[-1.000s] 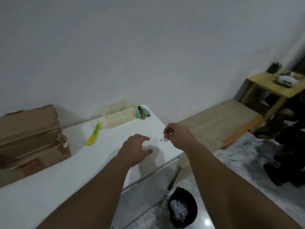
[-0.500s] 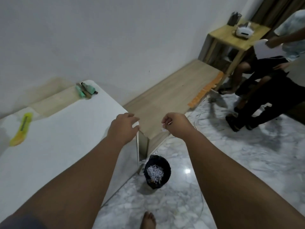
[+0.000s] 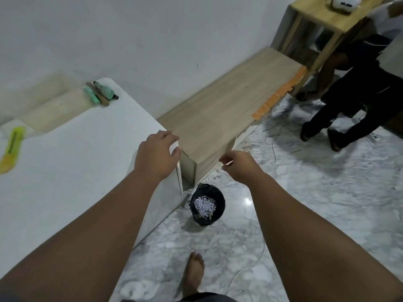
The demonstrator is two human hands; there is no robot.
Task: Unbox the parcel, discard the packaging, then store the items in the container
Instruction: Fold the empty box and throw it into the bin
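Observation:
My right hand (image 3: 237, 165) hangs past the white table's (image 3: 76, 162) corner, over the floor and just above the black bin (image 3: 219, 211), fingers pinched on a small pale scrap of packaging (image 3: 226, 163). Shredded white paper lies inside the bin. My left hand (image 3: 156, 154) rests on the table's corner with fingers apart, holding nothing. A clear plastic container (image 3: 50, 105) stands on the table against the wall, with green items (image 3: 101, 94) beside it. A yellow utility knife (image 3: 12, 149) lies at the table's left.
A low wooden bench (image 3: 229, 110) runs along the wall behind the bin. A person in dark trousers (image 3: 349, 101) stands at the right by a wooden side table (image 3: 327, 20). My bare foot (image 3: 194, 273) is on the marble floor, and a thin cable (image 3: 244, 271) trails nearby.
The view has swung right and down, so the cardboard boxes left the frame. My right hand carried the scrap off the table toward the bin. My left hand slid to the table's corner.

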